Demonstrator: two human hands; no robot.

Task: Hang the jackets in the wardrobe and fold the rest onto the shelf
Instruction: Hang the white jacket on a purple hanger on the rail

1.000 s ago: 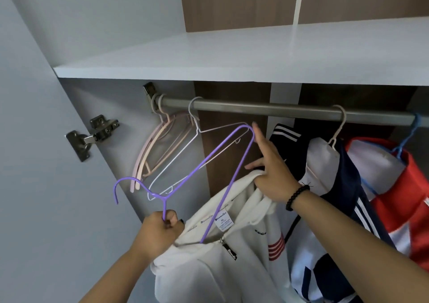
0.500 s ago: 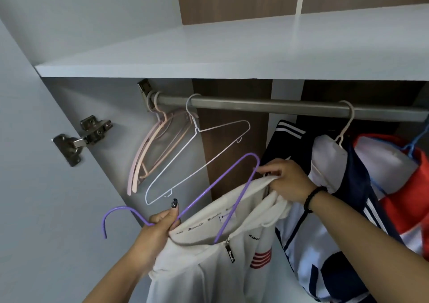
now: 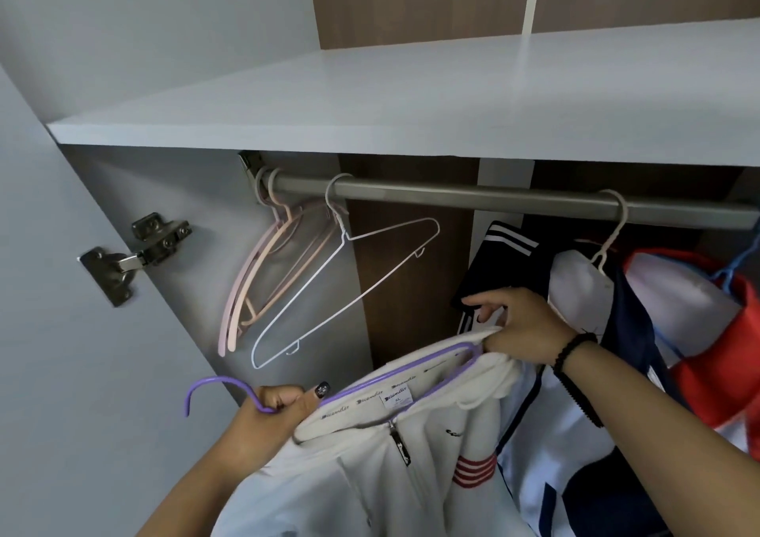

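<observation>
A white zip jacket [image 3: 353,462] with red stripes hangs low in front of me, below the grey wardrobe rail [image 3: 485,198]. A purple wire hanger [image 3: 214,384] lies inside its collar, hook pointing left. My left hand [image 3: 267,413] grips the hanger's neck together with the collar. My right hand [image 3: 522,326] pinches the jacket's shoulder fabric over the hanger's right end. The white shelf [image 3: 411,96] runs above the rail.
Pink hangers [image 3: 263,273] and an empty white wire hanger [image 3: 345,285] hang at the rail's left end. A navy and white jacket [image 3: 575,281] and a red one [image 3: 719,351] hang to the right. The open door with its metal hinge [image 3: 135,252] stands at left.
The purple hanger has dropped and tilted flatter, sliding deeper into the white jacket. My right hand pulled the shoulder fabric over the hanger's right end.
</observation>
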